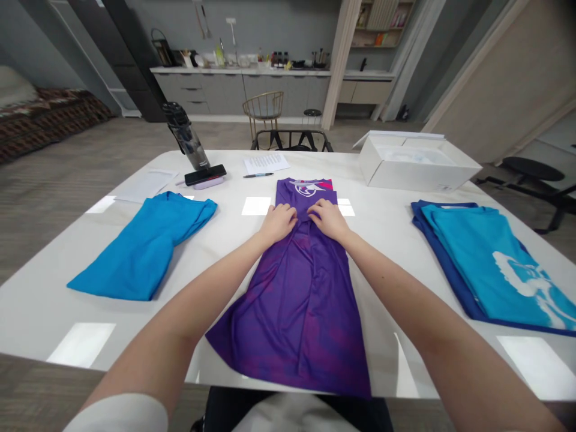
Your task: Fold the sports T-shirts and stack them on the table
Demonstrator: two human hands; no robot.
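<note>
A purple sports shirt point(292, 300) lies lengthwise in front of me, its lower end reaching the near table edge. A white emblem and a red patch show at its far end. My left hand point(279, 222) is closed on the shirt's upper part, fingers curled into the cloth. Just to its right, my right hand point(328, 217) also pinches the fabric. Creases run from between both hands toward me. To the left lies a bright blue shirt point(139, 249), partly folded. At right, a blue shirt with a white print point(486, 258) rests on a darker blue garment point(438, 264).
On the white table point(216, 336) stand a handheld vacuum point(191, 141) and an open white box point(414, 165). A black phone point(205, 174), a pen point(258, 175) and printed sheets point(267, 162) lie toward the back. A black chair point(291, 141) stands behind the far edge.
</note>
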